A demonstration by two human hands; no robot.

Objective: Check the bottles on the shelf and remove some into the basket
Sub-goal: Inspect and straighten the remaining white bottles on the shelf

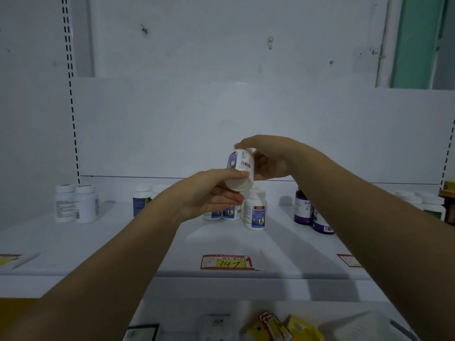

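A white bottle with a blue label and a barcode is held above the shelf, tilted with its cap toward me. My left hand grips its cap end from below. My right hand curls round its far end from the right. Behind and below it stands a group of matching white bottles. No basket is in view.
Two white bottles stand at the shelf's left, another pair left of centre, dark purple bottles and white ones at the right. A red and yellow price tag sits on the shelf edge. Packets lie on the lower shelf.
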